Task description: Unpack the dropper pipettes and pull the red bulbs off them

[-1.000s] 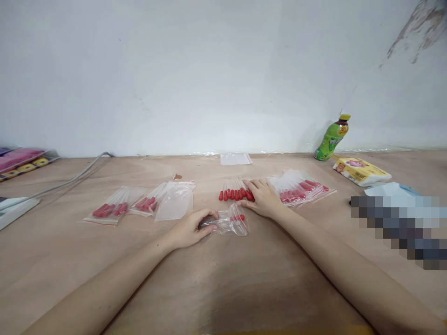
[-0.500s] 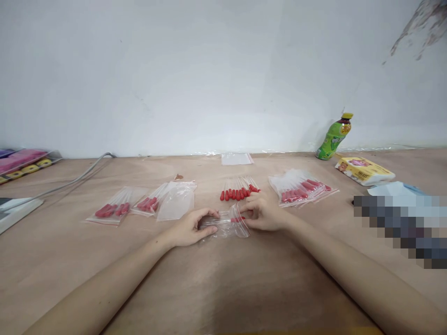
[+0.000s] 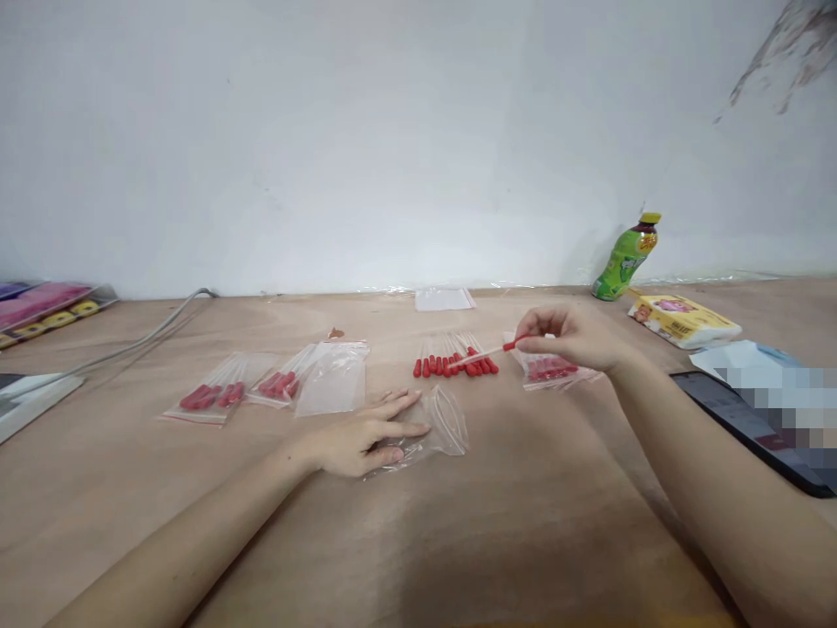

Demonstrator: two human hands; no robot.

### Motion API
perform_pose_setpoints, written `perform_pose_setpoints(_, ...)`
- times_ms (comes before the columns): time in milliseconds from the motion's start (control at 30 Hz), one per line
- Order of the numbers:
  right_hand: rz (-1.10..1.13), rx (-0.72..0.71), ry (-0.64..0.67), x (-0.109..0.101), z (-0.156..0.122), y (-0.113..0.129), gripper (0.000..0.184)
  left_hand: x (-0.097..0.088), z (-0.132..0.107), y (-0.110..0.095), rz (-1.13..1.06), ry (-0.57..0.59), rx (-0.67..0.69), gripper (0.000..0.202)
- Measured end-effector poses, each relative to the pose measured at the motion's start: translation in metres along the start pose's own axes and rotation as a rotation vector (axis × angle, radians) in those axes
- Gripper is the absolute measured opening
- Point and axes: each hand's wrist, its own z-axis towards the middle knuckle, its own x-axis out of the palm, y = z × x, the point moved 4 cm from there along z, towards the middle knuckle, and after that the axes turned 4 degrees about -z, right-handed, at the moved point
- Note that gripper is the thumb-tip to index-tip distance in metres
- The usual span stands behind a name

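My left hand (image 3: 366,436) lies with fingers spread on a clear zip bag (image 3: 448,427), pressing it to the table. The bag's mouth gapes to the right, and no stick shows inside it. Above the table to the right, my right hand (image 3: 566,336) pinches a thin white stick (image 3: 487,354) by its red end. Its pale tip points left, over a row of similar red-ended sticks (image 3: 448,362) behind the bag. Below my right hand, a filled bag of red-ended sticks (image 3: 553,371) is partly hidden.
Two filled bags (image 3: 209,392) (image 3: 281,382) and an empty-looking bag (image 3: 333,379) lie left. Another flat bag (image 3: 445,300) is near the wall. At right are a green bottle (image 3: 628,257), a yellow tissue pack (image 3: 686,318) and a phone (image 3: 738,419). A grey cable (image 3: 153,327) crosses the left side.
My right hand has drawn the red-ended stick out of the clear bag's mouth and moved up and right with it. My left hand has flattened onto the bag, fingers now spread.
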Motion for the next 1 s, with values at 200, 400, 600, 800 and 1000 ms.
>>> perform_pose_setpoints(200, -0.194, -0.077, -0.447, 0.039, 0.014, -0.001, 0.021, -0.001, 0.010, -0.003, 0.043, -0.237, 0.045, 0.024)
perform_pose_setpoints(400, -0.771, -0.168, -0.397, 0.089, 0.024, -0.001, 0.024, -0.009, 0.008, 0.015, 0.154, -0.478, -0.222, 0.018)
perform_pose_setpoints(600, -0.717, -0.113, -0.343, 0.093, 0.006, 0.021, 0.044, -0.016, 0.007, 0.021, 0.330, -0.510, -0.257, 0.019)
perform_pose_setpoints(800, -0.588, -0.042, -0.115, 0.117, -0.006, 0.030, 0.033, -0.011, 0.007, 0.028, 0.356, -0.474, -0.313, 0.024)
perform_pose_setpoints(1000, -0.674, -0.007, -0.197, 0.109, -0.007, 0.021, 0.026, -0.013, 0.004, 0.023, 0.167, -0.338, -0.327, 0.023)
